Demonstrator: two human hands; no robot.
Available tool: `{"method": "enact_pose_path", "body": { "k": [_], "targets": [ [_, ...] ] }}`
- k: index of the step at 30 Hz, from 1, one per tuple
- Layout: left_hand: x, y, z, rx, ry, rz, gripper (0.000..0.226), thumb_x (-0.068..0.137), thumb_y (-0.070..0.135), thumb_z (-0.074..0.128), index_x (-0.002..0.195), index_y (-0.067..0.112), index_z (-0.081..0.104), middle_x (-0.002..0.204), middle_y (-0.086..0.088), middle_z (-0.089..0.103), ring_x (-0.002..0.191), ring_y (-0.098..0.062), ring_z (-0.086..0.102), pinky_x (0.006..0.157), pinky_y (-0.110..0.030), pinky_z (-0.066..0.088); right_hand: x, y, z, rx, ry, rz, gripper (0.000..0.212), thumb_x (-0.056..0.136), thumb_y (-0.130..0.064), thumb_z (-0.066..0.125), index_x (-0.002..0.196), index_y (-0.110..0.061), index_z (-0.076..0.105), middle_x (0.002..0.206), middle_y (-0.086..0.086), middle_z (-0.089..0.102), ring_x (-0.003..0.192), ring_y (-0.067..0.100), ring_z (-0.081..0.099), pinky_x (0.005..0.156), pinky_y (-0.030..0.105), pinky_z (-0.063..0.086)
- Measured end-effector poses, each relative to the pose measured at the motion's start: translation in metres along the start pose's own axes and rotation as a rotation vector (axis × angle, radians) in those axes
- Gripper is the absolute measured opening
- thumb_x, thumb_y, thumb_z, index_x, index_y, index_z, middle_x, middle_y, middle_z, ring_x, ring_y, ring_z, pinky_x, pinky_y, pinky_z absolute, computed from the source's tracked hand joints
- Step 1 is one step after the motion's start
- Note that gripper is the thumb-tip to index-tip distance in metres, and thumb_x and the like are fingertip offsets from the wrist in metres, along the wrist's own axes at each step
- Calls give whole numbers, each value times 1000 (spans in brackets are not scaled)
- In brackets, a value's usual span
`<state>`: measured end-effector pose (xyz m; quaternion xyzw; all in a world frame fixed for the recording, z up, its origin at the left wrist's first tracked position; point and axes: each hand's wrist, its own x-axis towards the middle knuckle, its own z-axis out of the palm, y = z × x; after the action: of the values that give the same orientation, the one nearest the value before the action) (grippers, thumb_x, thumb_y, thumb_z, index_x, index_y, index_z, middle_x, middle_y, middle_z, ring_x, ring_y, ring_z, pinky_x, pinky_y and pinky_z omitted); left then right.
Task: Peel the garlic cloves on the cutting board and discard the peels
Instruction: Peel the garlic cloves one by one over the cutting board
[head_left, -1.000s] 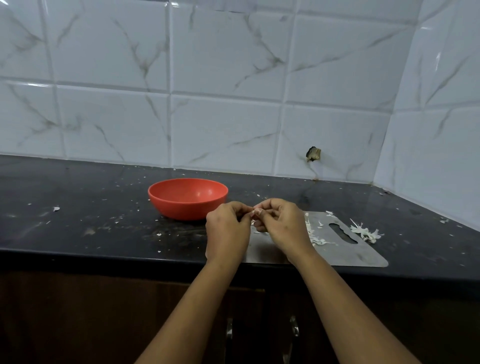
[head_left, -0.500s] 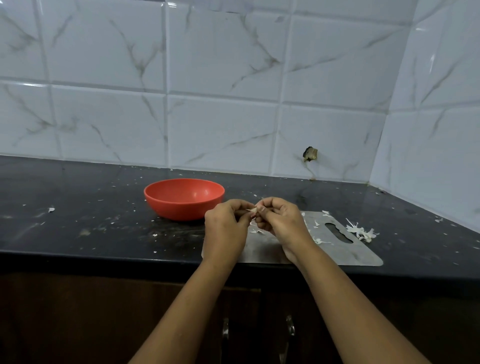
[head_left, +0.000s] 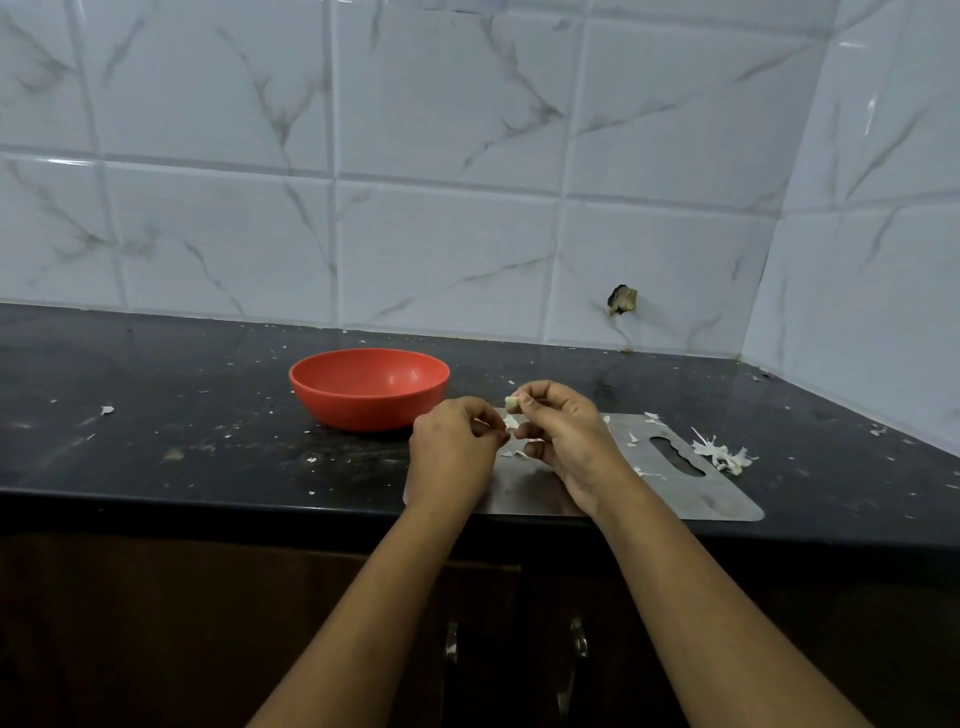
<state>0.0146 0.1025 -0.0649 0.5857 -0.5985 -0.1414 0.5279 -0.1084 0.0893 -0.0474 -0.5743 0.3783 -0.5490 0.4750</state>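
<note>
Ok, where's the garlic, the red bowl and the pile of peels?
garlic clove (head_left: 511, 401): head view, on the pale tip that shows.
red bowl (head_left: 363, 410): head view, on the front outer wall.
pile of peels (head_left: 724, 454): head view, on the middle of the heap.

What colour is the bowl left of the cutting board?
The bowl is plain orange-red; the head view shows it best.

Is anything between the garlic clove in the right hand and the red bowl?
Nothing visible does. The right hand pinches the garlic clove just right of the red bowl, with only counter between; the left hand, pinching a peel, sits nearer the camera, off that line.
</note>
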Motion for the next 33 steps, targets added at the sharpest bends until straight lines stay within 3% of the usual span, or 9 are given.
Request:
{"method": "enact_pose_path", "body": {
  "k": [4, 7, 10, 14, 17, 22, 27, 33],
  "targets": [
    [-1, -2, 6, 153, 10, 90, 15, 91, 32, 61, 100, 27, 72, 92, -1, 71, 87, -19, 64, 78, -39, 53, 0, 0, 0, 99, 59, 18, 13, 99, -2, 47, 95, -1, 60, 81, 6, 69, 56, 6, 58, 53, 16, 50],
    [-2, -2, 4, 94, 31, 67, 10, 85, 17, 69, 90, 25, 72, 80, 10, 69, 82, -8, 66, 76, -30, 54, 1, 3, 0, 72, 68, -4, 13, 98, 1, 48, 94, 1, 60, 79, 11, 69, 59, 8, 62, 60, 17, 55],
    [-3, -2, 0, 31, 19, 8, 22, 78, 6, 72, 76, 28, 66, 69, 15, 65, 74, 1, 65, 68, -17, 51, 0, 5, 1, 35, 68, -27, 14, 96, 3, 49, 90, -1, 61, 80, 12, 70, 65, 13, 66, 65, 19, 56],
    [-2, 0, 2, 95, -17, 8, 24, 87, 11, 55, 89, 28, 71, 89, 5, 70, 84, -13, 65, 75, -28, 52, -1, 6, 1, 50, 60, -37, 14, 93, 6, 54, 92, -3, 65, 81, 12, 71, 71, 13, 68, 70, 18, 57],
    [1, -1, 2, 61, -55, 18, 27, 88, 12, 49, 97, 27, 71, 93, 3, 70, 85, -15, 64, 80, -34, 53, -1, 7, -1, 24, 39, -69, 14, 87, 6, 64, 94, -5, 68, 84, 11, 72, 77, 14, 69, 76, 20, 57],
    [3, -2, 2, -13, -68, 29, 16, 91, 29, 58, 94, 27, 73, 82, 5, 71, 78, -14, 68, 77, -39, 56, -2, 8, -2, -20, 34, -118, 14, 84, 6, 67, 91, -6, 72, 78, 10, 71, 76, 13, 69, 71, 19, 55],
    [0, -2, 0, -155, -15, 43, 13, 91, 21, 64, 96, 22, 75, 77, 6, 72, 72, -9, 69, 72, -40, 59, -2, 8, -1, -64, 32, -146, 16, 84, 8, 66, 89, -5, 73, 74, 8, 71, 71, 9, 68, 67, 18, 54],
    [-3, 2, -5, -210, -15, 58, 17, 92, 9, 61, 100, 14, 75, 77, 12, 68, 73, -5, 69, 65, -23, 59, -3, 9, 1, -120, 53, -173, 16, 82, 3, 70, 80, -12, 74, 77, 8, 73, 71, 10, 67, 62, 20, 53]
  ]
}}
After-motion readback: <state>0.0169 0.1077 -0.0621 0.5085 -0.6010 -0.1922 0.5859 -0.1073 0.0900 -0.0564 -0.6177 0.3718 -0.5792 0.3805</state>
